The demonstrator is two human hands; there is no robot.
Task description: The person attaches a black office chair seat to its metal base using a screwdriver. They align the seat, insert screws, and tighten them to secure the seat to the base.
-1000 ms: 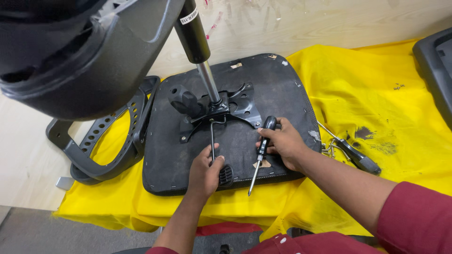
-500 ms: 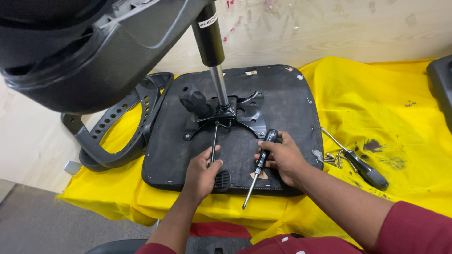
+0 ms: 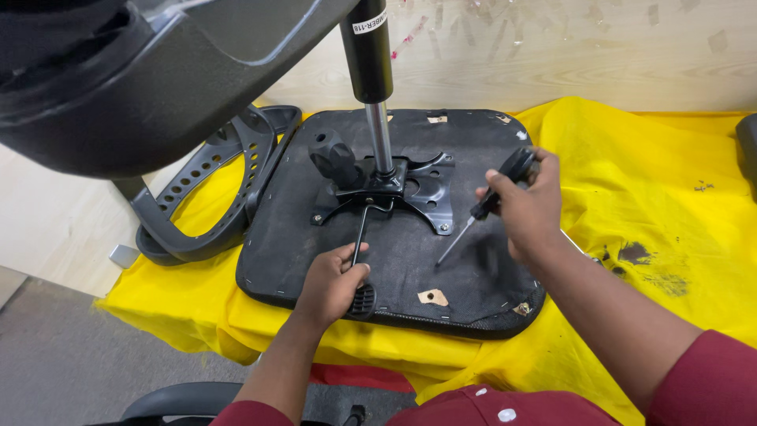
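Note:
An upturned black chair seat (image 3: 394, 260) lies on a yellow cloth (image 3: 654, 205). A black metal mechanism plate (image 3: 410, 185) with a gas cylinder (image 3: 371, 63) rising from it is fixed at the seat's middle. My left hand (image 3: 331, 284) grips the black lever (image 3: 359, 237) that runs from the plate toward the seat's near edge. My right hand (image 3: 524, 205) holds a black-handled screwdriver (image 3: 481, 209), its tip slanting down toward a screw at the plate's right corner.
A black plastic armrest frame (image 3: 213, 197) lies left of the seat. A large dark chair part (image 3: 142, 71) looms across the upper left. A pale wooden wall (image 3: 591, 47) stands behind. Dark stains (image 3: 646, 264) mark the cloth at right. A black object (image 3: 747, 150) sits at the right edge.
My right hand has lifted and moved up and right with the screwdriver, bringing its tip near the plate's right corner. My left hand stays on the lever.

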